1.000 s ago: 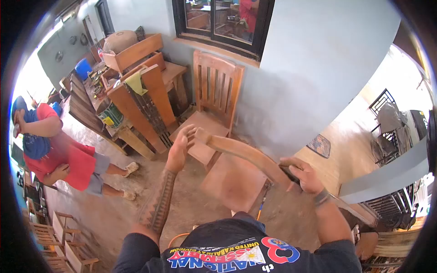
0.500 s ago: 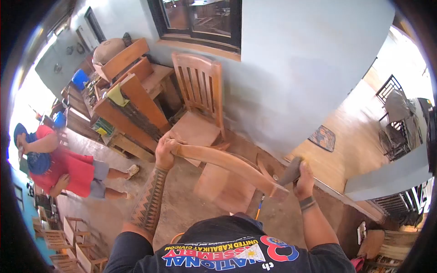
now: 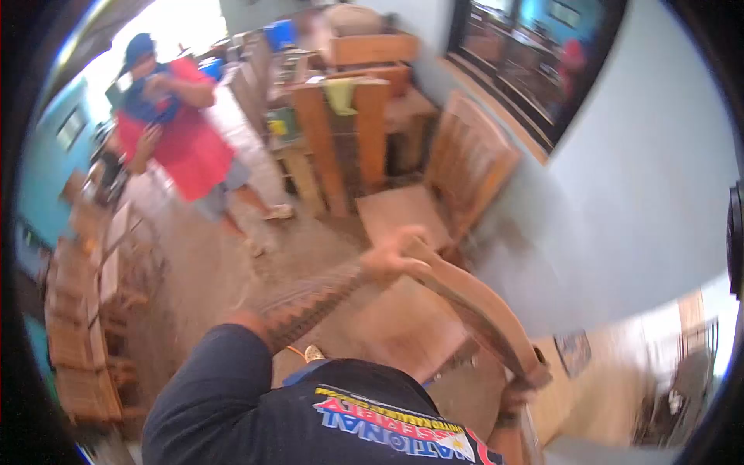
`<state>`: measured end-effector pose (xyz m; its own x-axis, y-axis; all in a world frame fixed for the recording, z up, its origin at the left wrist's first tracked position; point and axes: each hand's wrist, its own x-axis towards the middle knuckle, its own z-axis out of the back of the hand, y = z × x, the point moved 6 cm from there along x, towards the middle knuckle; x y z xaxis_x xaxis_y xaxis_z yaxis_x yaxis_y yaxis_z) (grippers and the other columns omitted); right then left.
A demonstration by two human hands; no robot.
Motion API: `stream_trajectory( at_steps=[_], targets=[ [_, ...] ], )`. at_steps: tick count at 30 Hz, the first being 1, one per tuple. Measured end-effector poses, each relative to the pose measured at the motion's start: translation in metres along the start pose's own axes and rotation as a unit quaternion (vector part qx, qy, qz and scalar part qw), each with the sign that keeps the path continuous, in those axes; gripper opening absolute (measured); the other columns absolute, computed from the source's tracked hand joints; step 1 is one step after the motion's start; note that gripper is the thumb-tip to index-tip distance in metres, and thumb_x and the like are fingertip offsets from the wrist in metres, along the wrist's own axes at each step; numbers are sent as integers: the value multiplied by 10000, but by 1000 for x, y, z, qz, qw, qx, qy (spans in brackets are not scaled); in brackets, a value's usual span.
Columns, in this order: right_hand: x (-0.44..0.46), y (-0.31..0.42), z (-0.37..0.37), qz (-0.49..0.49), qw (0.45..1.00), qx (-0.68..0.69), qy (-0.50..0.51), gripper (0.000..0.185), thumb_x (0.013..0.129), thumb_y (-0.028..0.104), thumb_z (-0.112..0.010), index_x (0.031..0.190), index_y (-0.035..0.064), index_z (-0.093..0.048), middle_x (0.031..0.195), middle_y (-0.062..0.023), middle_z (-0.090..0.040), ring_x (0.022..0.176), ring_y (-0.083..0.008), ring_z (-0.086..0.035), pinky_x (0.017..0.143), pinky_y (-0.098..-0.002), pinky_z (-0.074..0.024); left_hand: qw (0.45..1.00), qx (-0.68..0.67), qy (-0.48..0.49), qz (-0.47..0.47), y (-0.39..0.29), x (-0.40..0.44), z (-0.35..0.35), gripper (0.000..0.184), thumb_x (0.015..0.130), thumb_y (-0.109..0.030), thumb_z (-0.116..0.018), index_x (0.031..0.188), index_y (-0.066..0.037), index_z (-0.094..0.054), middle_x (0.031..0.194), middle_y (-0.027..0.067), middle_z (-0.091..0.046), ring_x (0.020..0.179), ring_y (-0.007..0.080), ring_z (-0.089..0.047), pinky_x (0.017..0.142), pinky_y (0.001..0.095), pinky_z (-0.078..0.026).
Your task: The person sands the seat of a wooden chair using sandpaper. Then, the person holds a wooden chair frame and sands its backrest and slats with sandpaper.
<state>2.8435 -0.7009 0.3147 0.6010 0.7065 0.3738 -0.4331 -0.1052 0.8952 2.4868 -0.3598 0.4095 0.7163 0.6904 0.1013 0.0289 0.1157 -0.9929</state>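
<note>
My left hand (image 3: 395,256) is wrapped round the near-left end of a curved wooden rail (image 3: 480,298), which slants down to the right in front of my chest. At the rail's far end, my right hand (image 3: 511,397) is smeared by motion and partly behind the wood, so its fingers and anything in them are hidden. Below the rail is a flat wooden seat-like panel (image 3: 415,329), blurred. A slatted wooden chair (image 3: 473,155) stands just beyond, against the wall.
A workbench (image 3: 411,108) with boards and a yellow-green cloth (image 3: 339,96) stands ahead. A person in a red top (image 3: 190,147) stands to the left. Several wooden chairs (image 3: 116,271) line the left side. A dark mat (image 3: 573,353) lies on the floor at right.
My view has swung to the right, blurring the scene. The rail now slants more steeply, with my left hand still on its end. The grey pad earlier in my right hand no longer shows.
</note>
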Motion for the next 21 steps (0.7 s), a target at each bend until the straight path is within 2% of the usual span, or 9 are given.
stream_trajectory(
  at_steps=[1, 3, 5, 6, 9, 14, 15, 17, 21],
  targets=[
    [2, 3, -1, 53, 996, -68, -9, 975, 948, 795, -616, 1435, -49, -574, 1352, -181, -656, 1264, -324, -650, 1085, -461, -539, 999, -14, 16, 46, -7, -7, -11, 629, 853, -307, -948, 1321, -31, -633, 1303, 122, -759, 1175, 201, -700, 981, 375, -579],
    [6, 30, -9, 18, 984, 176, -27, 918, 978, 721, -634, 1455, -55, -515, 1360, -209, -620, 1221, -330, -655, 1031, -437, -543, 990, 54, -111, -66, -22, -19, -26, 446, 926, -336, -910, 1185, -55, -678, 1127, 78, -742, 1086, 162, -682, 943, 365, -569],
    [18, 65, -7, 171, 981, 42, -81, 796, 1032, 695, -550, 1240, -62, -680, 1177, -208, -694, 1111, -342, -672, 903, -481, -570, 988, 50, -114, -85, -10, -16, -36, 353, 956, -333, -885, 1079, -60, -698, 1018, 58, -683, 1022, 155, -652, 905, 375, -550],
    [24, 84, -7, 264, 959, 5, -106, 683, 1087, 608, -561, 1178, -51, -717, 971, -193, -752, 876, -340, -714, 744, -479, -584, 980, 90, -148, -102, -19, -23, -38, 342, 972, -343, -868, 1045, -60, -690, 964, 49, -662, 969, 143, -643, 855, 366, -542],
    [15, 72, 8, 280, 947, -109, -116, 883, 1112, 705, -380, 1088, -103, -736, 999, -293, -749, 956, -427, -716, 795, -556, -569, 978, 61, -179, -84, -37, -49, -48, 352, 1001, -373, -835, 976, -68, -660, 858, 25, -635, 851, 118, -630, 737, 330, -519],
    [18, 19, 8, 167, 976, 70, -117, 836, 1151, 634, -365, 1100, -115, -735, 1044, -306, -749, 949, -446, -700, 843, -581, -558, 976, -51, -207, -53, -49, -88, -45, 406, 1017, -411, -805, 882, -83, -609, 733, 7, -651, 660, 114, -614, 558, 321, -473],
    [19, 14, 5, 142, 978, 100, -114, 827, 1158, 619, -362, 1102, -117, -735, 1053, -308, -749, 948, -450, -697, 853, -587, -556, 971, -38, -229, -57, -50, -97, -38, 406, 1014, -414, -805, 879, -83, -613, 727, 9, -651, 648, 114, -612, 548, 323, -471],
    [17, 110, -21, 224, 973, 47, -40, 873, 1141, 664, -384, 1106, -140, -722, 1049, -326, -731, 923, -436, -686, 821, -553, -564, 961, -16, -268, -65, -54, -118, -32, 406, 1009, -419, -807, 874, -83, -623, 714, 13, -653, 625, 114, -609, 529, 325, -467],
    [16, 160, -55, 224, 974, 26, 35, 913, 1111, 728, -410, 1089, -135, -707, 1040, -309, -711, 909, -418, -674, 806, -540, -556, 945, 2, -325, -17, -62, -174, -8, 480, 955, -464, -802, 803, -47, -619, 758, 98, -640, 773, 188, -617, 710, 407, -498]
  ],
)
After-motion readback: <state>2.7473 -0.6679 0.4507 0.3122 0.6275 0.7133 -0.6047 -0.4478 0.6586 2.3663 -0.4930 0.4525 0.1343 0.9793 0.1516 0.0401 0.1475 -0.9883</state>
